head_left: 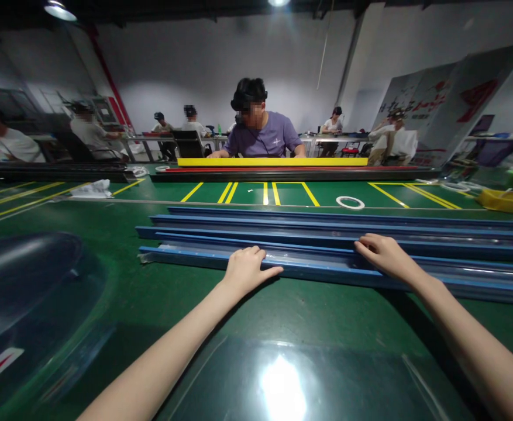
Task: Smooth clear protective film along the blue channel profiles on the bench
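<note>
Several long blue channel strips lie side by side across the green table. My left hand (pixel 246 270) rests over the front wall of the nearest blue channel (pixel 322 272), fingers bent into its trough and thumb stretched along the near side. Farther right, my right hand (pixel 384 255) has its fingers curled at the far wall of the same channel; its fingertips are partly hidden. Right behind lies another blue channel (pixel 221 227), close against the nearest one. At the left end of the nearest channel, a scrap of clear film (pixel 144 257) sticks out.
Across the table (pixel 159 316), a person in a purple shirt (pixel 274 134) sits behind a yellow bar (pixel 274 162) and dark strips (pixel 291 175). A white ring (pixel 350 203) lies beyond the channels. Clear plastic sheeting (pixel 41 292) bulges at left. A yellow tray (pixel 508 202) stands right.
</note>
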`<state>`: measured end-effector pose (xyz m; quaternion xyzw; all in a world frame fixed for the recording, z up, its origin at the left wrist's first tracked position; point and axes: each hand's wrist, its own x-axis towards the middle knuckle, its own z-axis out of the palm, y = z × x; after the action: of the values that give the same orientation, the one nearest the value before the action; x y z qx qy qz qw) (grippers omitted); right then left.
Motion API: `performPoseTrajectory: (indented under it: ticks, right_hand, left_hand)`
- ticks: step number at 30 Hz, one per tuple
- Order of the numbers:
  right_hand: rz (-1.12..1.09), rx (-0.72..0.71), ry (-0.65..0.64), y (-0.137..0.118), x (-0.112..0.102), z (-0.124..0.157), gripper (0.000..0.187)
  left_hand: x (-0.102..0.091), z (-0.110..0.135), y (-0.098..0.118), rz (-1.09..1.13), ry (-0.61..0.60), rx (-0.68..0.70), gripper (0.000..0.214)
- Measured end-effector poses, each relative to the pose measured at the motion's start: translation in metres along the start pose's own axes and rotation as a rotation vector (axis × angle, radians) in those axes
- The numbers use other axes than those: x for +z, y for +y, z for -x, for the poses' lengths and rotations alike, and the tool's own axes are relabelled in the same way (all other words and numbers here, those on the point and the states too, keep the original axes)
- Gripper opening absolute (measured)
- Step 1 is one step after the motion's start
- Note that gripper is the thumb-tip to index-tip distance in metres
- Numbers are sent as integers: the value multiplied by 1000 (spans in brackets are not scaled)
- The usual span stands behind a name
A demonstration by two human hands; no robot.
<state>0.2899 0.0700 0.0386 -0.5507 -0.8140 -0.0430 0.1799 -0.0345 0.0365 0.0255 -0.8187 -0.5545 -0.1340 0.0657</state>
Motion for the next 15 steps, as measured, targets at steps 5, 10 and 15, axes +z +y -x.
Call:
performPoseTrajectory:
  ticks: [5, 10, 15]
  right_hand:
    - [-3, 13, -9, -1, 0, 0, 37]
    - [-3, 9, -14, 2, 1, 0, 37]
    - [2, 7, -16, 5, 3, 0, 37]
  left_hand:
    - [-5, 0, 0, 0, -27, 35, 58]
    - [-19, -1, -6, -87, -103, -10, 57]
    - [-26, -2, -15, -180, -181, -95, 47]
